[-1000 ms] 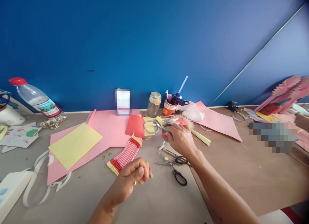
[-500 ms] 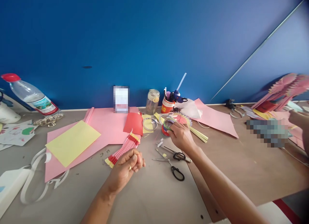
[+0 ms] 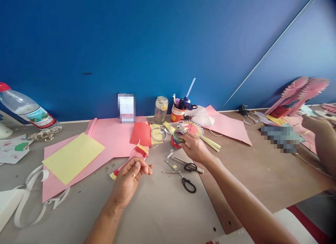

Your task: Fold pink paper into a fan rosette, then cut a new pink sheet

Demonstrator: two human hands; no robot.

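My right hand (image 3: 195, 147) reaches to a small stack of rolls, its fingers closed at the side of the green and purple tape roll (image 3: 179, 133). A red roll (image 3: 175, 143) sits under it. My left hand (image 3: 132, 177) hovers over the table with thumb and fingertips pinched together; what they hold, if anything, is too small to make out. Behind that hand lies a pleated pink paper strip (image 3: 140, 151) with red and yellow edges, partly hidden. Black-handled scissors (image 3: 188, 184) and a utility knife (image 3: 198, 169) rest between and below my hands.
A yellow sheet (image 3: 75, 158) lies on pink paper (image 3: 115, 139) at left. Along the wall stand a jar (image 3: 161, 111) and a red cup of pens (image 3: 177, 114). Another person's hand (image 3: 312, 125) is at far right. A bottle (image 3: 31, 109) leans at far left.
The view has shifted slightly right. My left hand's fingers have loosened a little from a tighter curl. My right hand stays at the tape rolls.
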